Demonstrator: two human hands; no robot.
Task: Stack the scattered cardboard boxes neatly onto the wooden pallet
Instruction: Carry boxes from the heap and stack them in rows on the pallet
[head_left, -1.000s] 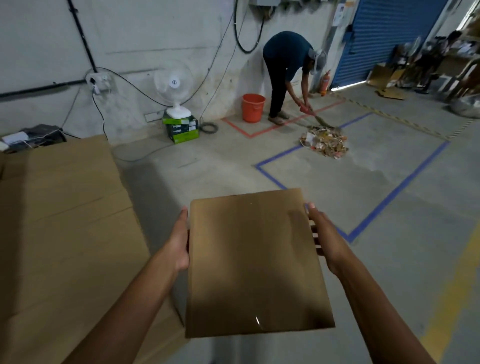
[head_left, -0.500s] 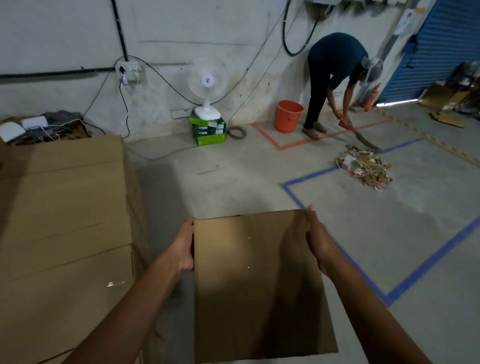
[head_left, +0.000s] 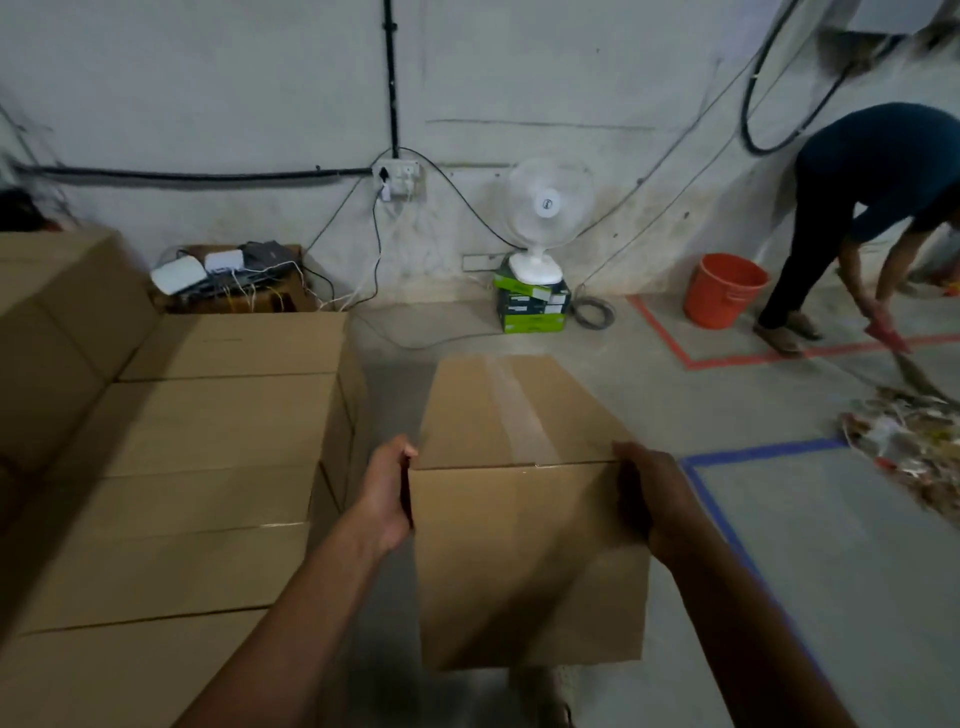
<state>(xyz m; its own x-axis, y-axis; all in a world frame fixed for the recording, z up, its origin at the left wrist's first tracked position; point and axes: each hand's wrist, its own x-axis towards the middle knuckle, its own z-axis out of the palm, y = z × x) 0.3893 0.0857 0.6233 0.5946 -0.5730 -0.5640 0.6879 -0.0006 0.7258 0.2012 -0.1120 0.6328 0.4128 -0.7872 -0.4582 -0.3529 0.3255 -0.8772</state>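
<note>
I carry a plain brown cardboard box in front of me, its taped top facing up and away. My left hand grips its left side near the upper edge. My right hand grips its right side at the same height. To the left stands a stack of cardboard boxes, several in a row, with a taller box at the far left. The wooden pallet is hidden from view.
A white fan sits on green boxes by the wall. An orange bucket stands to the right, next to a bent-over person sweeping a litter pile. Blue tape and red tape mark the floor.
The view has swung left toward the stack. The held box has tilted, so its taped top now shows, and it sits closer to the stacked boxes.
</note>
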